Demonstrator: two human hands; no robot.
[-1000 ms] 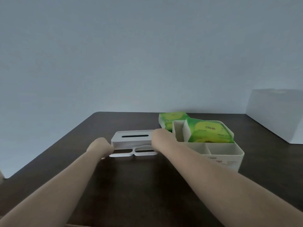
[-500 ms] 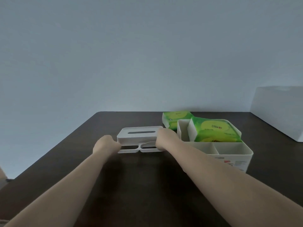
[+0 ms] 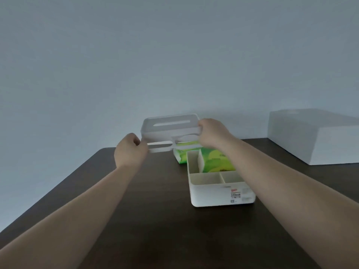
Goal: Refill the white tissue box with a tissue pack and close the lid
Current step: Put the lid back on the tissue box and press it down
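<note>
Nearest you, both bare forearms reach out over the dark table (image 3: 155,220). Just right of centre sits the white tissue box (image 3: 221,193), open-topped, its two small front compartments bare and a green tissue pack (image 3: 215,164) lying in the large rear compartment. A second green pack (image 3: 179,157) lies on the table behind the box's far left corner, close against it.

Beyond the box, your left hand (image 3: 130,150) is curled closed on the lid's near left corner, and your right hand (image 3: 211,133) is closed on its right end. The lid (image 3: 171,131) has changed most: a second ago it lay flat on the table to the left of the box; now you hold it in the air, tilted so its slotted top faces you, above and behind the box's left rear.

That puts you, I judge, on the closing step: the pack is in, and the lid needs carrying right and toward you, levelling, and seating on the rim.

Far right, a large white block (image 3: 314,136) stands by the wall, clear of it all.
</note>
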